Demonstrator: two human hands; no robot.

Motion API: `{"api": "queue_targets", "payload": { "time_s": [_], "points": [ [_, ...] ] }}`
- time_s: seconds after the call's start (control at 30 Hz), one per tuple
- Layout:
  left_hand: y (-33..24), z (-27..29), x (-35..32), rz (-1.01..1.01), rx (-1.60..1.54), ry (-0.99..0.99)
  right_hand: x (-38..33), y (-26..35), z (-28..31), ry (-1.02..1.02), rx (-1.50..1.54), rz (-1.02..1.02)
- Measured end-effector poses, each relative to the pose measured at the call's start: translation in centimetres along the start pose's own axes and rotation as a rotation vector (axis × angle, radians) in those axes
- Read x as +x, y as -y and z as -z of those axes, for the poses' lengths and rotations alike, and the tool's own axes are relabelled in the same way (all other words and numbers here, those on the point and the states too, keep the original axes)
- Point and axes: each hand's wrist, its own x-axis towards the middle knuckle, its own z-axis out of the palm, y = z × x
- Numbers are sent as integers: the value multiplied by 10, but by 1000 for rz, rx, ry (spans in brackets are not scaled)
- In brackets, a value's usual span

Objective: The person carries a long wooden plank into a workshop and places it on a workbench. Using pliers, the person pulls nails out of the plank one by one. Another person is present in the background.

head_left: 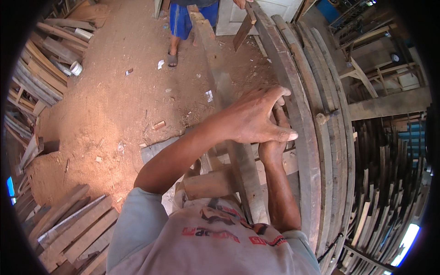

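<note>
head view puts my left hand (254,117) across the middle of the frame, palm down with the fingers spread wide, pressing flat on a long, grey, weathered wooden plank (220,87) that runs from my chest away toward the far end of the workshop. my right hand (274,137) sits just under and behind the left one, curled closed, but what it grips is hidden by the left hand, so i cannot tell what it holds. both hands are close against a stack of long curved dark wooden boards (305,137) standing on edge at my right, the left fingertips touching its nearest board. below my hands a short blocky piece of brown timber (208,183) lies crosswise under the plank, near my grey printed shirt (206,238). at the far end of the plank another person in blue shorts (183,20) stands on the reddish dirt floor (114,101), holding a short dark board (243,30) tilted over the stack. piles of rough wooden offcuts (43,64) line the left side, and more slats (73,229) lie at the lower left.
</note>
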Motion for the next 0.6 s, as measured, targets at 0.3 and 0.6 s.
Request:
{"api": "queue_targets", "payload": {
  "time_s": [0.3,0.6],
  "points": [
    [1,6,-8,9,-30,-5,0,-2,-9,-14,9,35],
    [-4,-14,-10,-67,230,-283,14,-46,-21,26,86,299]
  ]
}}
